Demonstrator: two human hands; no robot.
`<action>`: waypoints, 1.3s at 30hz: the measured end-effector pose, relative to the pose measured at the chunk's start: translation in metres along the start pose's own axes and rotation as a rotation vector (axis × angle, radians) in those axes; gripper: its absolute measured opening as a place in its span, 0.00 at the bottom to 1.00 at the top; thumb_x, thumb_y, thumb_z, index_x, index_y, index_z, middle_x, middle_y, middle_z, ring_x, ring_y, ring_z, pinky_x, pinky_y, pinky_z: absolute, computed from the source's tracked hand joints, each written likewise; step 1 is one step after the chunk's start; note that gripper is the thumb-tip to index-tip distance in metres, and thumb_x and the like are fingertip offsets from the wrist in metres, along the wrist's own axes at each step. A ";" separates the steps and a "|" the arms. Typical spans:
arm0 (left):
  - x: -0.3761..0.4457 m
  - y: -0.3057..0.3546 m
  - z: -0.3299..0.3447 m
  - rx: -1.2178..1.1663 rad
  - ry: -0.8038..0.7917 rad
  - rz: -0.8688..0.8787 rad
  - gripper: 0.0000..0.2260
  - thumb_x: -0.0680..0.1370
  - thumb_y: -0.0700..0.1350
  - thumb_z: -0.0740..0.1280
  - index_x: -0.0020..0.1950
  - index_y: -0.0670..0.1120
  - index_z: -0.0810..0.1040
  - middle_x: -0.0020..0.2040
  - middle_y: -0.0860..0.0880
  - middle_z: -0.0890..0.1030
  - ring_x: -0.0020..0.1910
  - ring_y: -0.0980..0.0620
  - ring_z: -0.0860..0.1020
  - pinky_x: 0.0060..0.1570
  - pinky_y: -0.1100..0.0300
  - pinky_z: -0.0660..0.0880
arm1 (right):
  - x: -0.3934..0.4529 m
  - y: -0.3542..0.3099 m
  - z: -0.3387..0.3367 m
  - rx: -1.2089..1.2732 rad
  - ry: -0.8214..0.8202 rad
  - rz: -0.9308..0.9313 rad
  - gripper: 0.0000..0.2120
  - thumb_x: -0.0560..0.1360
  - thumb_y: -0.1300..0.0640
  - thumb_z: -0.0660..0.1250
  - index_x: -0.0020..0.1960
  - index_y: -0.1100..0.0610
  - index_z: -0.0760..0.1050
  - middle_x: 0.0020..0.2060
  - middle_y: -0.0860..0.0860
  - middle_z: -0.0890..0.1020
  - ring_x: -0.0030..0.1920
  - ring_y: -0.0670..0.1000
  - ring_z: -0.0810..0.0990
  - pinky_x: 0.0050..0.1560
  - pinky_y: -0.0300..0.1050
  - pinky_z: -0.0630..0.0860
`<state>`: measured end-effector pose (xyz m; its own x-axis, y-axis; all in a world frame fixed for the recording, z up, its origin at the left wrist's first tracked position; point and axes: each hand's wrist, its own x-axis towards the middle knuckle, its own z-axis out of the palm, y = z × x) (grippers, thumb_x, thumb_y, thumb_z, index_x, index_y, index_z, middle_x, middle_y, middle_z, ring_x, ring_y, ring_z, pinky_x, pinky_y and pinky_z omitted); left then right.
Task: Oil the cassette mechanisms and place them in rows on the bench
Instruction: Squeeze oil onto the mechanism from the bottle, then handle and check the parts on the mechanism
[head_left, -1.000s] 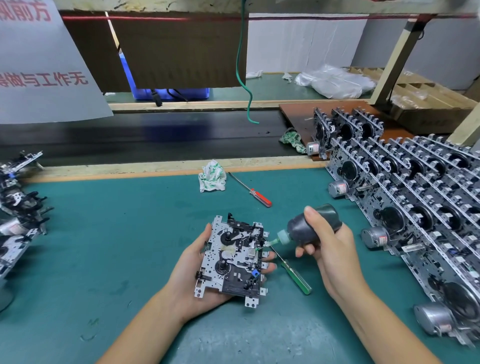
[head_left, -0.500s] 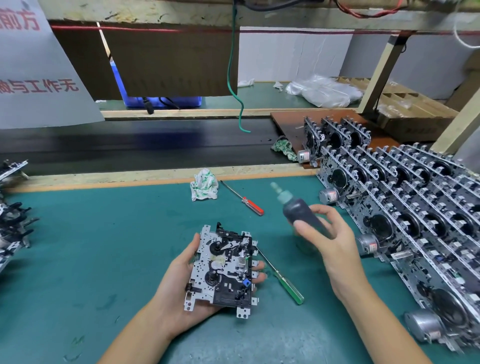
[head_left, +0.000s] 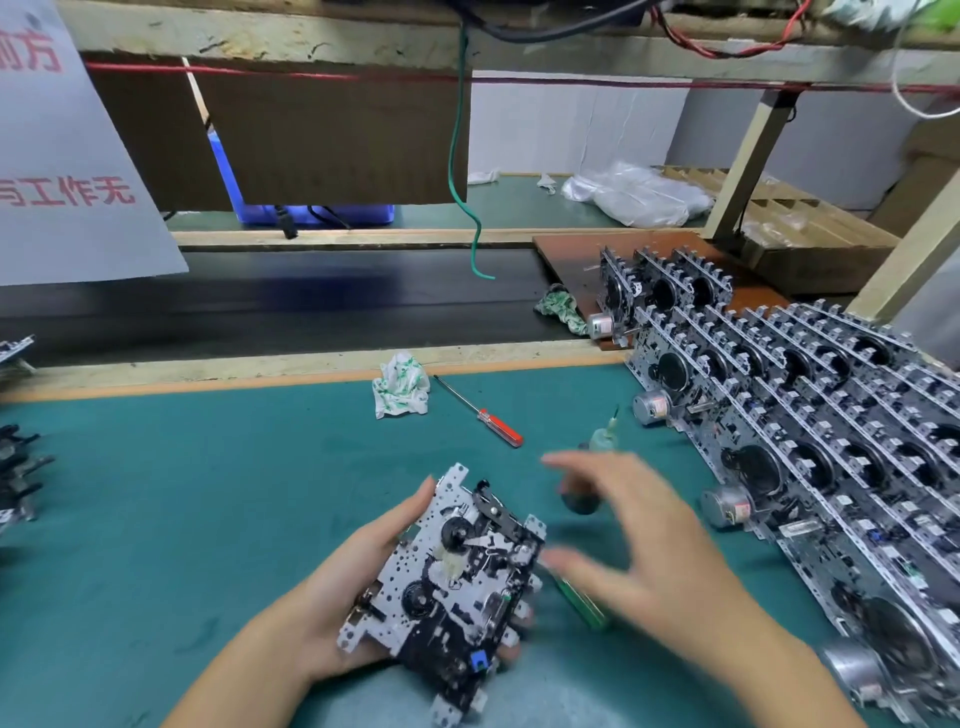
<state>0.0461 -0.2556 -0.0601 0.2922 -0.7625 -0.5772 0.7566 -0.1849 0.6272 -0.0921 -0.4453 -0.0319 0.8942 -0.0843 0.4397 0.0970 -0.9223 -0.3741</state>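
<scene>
Letting go of the oil bottle (head_left: 597, 452) is the change here: half a second ago the right hand (head_left: 639, 540) had it gripped and lifted clear of the work, and a second ago its nozzle was at the mechanism. Now the bottle stands upright on the green surface (head_left: 208, 493), just beyond the right hand's fingertips, and that hand is blurred, its fingers spread and holding nothing. I read that as the oiling of this unit being finished (the bottle would hardly be set down otherwise), so the placing step looks to be next.

The cassette mechanism (head_left: 457, 582) lies in the left hand (head_left: 332, 597), which cups it from below with the thumb along its left edge and fingertips showing at its right edge. It has tilted, its top corner swung toward the right. It sits just to the left of the right hand's lower fingers, very near but, as far as the blur lets me tell, not touching. A green-handled screwdriver (head_left: 582, 603) lies on the surface under that hand. The rows of finished mechanisms (head_left: 810, 452) stand to the right of the right hand, well apart from the unit held.
</scene>
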 end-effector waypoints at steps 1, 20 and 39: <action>-0.001 0.000 -0.002 0.029 -0.035 -0.012 0.20 0.76 0.59 0.65 0.50 0.43 0.85 0.53 0.41 0.83 0.53 0.44 0.82 0.48 0.54 0.80 | 0.000 -0.006 0.002 -0.075 -0.149 -0.025 0.29 0.70 0.30 0.58 0.63 0.47 0.71 0.49 0.42 0.77 0.50 0.40 0.72 0.53 0.32 0.69; -0.008 0.030 0.003 0.762 0.129 -0.013 0.34 0.65 0.74 0.55 0.34 0.45 0.83 0.30 0.49 0.80 0.25 0.55 0.75 0.28 0.65 0.73 | -0.026 -0.014 0.017 -0.068 -0.166 0.103 0.29 0.65 0.24 0.54 0.36 0.49 0.73 0.27 0.44 0.74 0.30 0.46 0.73 0.34 0.37 0.67; -0.042 0.003 -0.001 1.287 0.572 1.006 0.18 0.72 0.60 0.61 0.60 0.61 0.78 0.51 0.70 0.79 0.47 0.69 0.77 0.47 0.71 0.72 | 0.035 -0.019 0.027 0.290 0.002 0.460 0.33 0.65 0.26 0.58 0.27 0.57 0.69 0.20 0.47 0.74 0.26 0.46 0.67 0.35 0.48 0.70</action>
<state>0.0368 -0.2239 -0.0341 0.6882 -0.6343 0.3522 -0.6690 -0.3669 0.6464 -0.0514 -0.4207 -0.0316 0.8719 -0.4557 0.1795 -0.1869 -0.6484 -0.7380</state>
